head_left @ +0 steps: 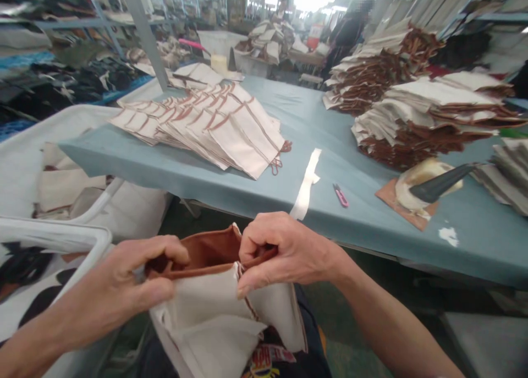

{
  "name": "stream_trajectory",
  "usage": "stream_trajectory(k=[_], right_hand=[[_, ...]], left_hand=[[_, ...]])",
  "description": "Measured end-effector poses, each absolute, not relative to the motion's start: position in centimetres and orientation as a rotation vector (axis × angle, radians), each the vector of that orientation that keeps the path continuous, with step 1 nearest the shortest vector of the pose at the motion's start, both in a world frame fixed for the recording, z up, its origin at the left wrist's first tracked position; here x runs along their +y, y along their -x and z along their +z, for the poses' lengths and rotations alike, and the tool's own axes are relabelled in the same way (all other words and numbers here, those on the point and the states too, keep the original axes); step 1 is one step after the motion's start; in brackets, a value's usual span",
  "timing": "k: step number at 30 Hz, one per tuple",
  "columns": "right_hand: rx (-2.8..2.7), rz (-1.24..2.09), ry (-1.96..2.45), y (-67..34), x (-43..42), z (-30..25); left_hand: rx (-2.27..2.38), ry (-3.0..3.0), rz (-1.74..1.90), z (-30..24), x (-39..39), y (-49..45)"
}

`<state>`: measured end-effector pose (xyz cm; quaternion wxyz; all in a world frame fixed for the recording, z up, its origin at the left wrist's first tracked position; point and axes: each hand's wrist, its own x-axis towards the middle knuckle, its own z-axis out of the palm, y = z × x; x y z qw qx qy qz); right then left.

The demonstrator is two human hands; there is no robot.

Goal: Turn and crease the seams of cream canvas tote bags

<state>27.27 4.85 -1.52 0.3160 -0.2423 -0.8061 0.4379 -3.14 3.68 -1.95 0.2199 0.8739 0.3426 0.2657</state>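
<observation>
I hold a cream cloth bag [214, 312] with a brown lining and brown trim over my lap, below the table's front edge. My left hand [127, 284] is closed on the brown rim at the bag's left side. My right hand [280, 251] pinches the brown rim at the right, thumb pressed on the cream cloth. The bag's mouth is pulled open between the two hands, and the cream body hangs down in folds.
A grey-blue table [330, 147] carries a fanned row of similar bags [206, 125], tall stacks [424, 114] at the right, a cloth strip [307, 182], a pink cutter [340, 195] and a dark tool [441, 182]. White bins [53, 169] with bags stand left. A person [350, 31] works far behind.
</observation>
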Motion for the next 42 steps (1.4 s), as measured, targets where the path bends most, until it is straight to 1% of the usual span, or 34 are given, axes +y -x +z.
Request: stream_trajectory(k=[5, 11, 20, 29, 33, 39, 42], right_hand=[[-2.142, 1.204, 0.609, -26.5, 4.7, -1.4], [-2.071, 1.239, 0.579, -26.5, 4.7, -1.5], [-1.933, 1.484, 0.679, -26.2, 4.5, -4.2], [-1.901, 1.521, 0.633, -26.6, 4.5, -5.1], [-1.908, 1.431, 0.67, -26.3, 4.3, -4.5], [-1.933, 0.994, 0.832, -24.7, 2.8, -3.6], [-1.929, 0.89, 0.825, -24.1, 2.1, -3.8]], left_hand=[[0.795, -2.502, 0.779, -0.1, 3.4, -0.1], [0.746, -2.406, 0.697, 0.4, 3.4, -2.9], [0.812, -2.206, 0.695, -1.8, 3.1, -2.8], [0.747, -2.262, 0.543, -1.0, 3.5, -1.9], [0.792, -2.29, 0.465, -0.8, 3.6, -1.8], [0.813, -2.174, 0.465, -0.4, 3.5, -2.3], [0.822, -2.085, 0.451, -0.2, 3.1, -2.3]])
